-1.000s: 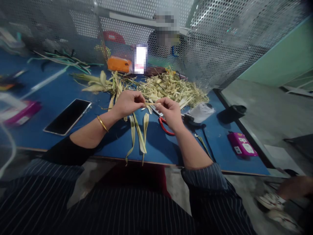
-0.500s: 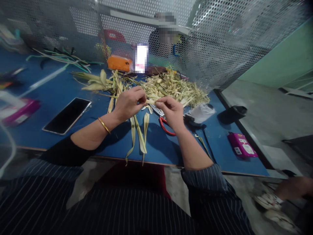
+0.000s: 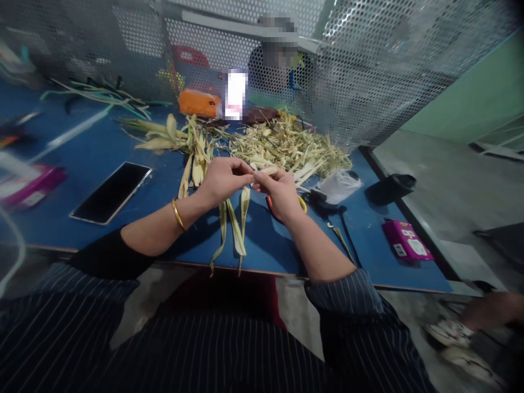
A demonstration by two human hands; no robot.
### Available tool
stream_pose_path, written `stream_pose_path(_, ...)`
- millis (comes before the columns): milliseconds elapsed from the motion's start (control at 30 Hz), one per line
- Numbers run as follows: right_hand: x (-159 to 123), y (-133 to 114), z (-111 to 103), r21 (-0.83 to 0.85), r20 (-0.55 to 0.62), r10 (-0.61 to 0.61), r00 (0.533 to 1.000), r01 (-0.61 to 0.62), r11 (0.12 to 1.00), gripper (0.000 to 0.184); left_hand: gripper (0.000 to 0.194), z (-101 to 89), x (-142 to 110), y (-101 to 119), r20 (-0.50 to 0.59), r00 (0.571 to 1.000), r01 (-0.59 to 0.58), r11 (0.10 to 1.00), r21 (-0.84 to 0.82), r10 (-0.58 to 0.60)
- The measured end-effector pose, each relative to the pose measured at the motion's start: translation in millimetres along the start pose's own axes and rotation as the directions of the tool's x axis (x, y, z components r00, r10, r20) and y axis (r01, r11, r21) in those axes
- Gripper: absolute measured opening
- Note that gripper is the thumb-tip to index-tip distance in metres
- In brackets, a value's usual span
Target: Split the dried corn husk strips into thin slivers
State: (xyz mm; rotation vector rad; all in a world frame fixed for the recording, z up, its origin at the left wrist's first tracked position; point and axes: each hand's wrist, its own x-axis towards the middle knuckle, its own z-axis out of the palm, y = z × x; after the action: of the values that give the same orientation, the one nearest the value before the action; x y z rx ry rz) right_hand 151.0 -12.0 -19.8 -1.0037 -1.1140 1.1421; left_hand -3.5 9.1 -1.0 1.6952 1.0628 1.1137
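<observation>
Above the blue table my left hand [image 3: 224,179], with a gold bangle at the wrist, pinches one end of a pale dried leaf strip [image 3: 268,170]. My right hand [image 3: 281,191] is closed on the same strip, its fingertips meeting those of the left. Three longer husk-like strips [image 3: 236,232] lie below the hands, toward the table's front edge. Scissors [image 3: 303,204] with red and yellow handles lie partly hidden under my right hand. Just beyond both hands spreads a heap of dried leaf pieces [image 3: 286,139].
A phone [image 3: 112,192] lies at left. Longer leaves [image 3: 164,136], an orange packet [image 3: 200,102] and a lit screen [image 3: 235,94] are further back, before a perforated metal panel [image 3: 368,71]. At right are a crumpled white bag [image 3: 339,187], a black cylinder [image 3: 391,189] and a magenta pack [image 3: 406,240].
My hands have come together; earlier they were apart with the strip stretched between them. The left moved right and nearer me, the right slightly left. The yellow scissor handle now shows.
</observation>
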Motion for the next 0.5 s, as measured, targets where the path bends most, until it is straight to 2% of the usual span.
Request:
stream_pose_path(233,-1,5,2,0.054,-0.018,-0.026,0.999,0.027,0.998,0.013,0.011,4.3,-1,7,0.017,0.975,0.217,0.945,-0.246,-0.220)
stream_pose_path(500,-3,-1,6,0.010,-0.029,-0.098,0.995,0.098,0.995,0.005,0.009,1.8,0,15,-0.035,0.977,0.195,0.952,-0.238,-0.209)
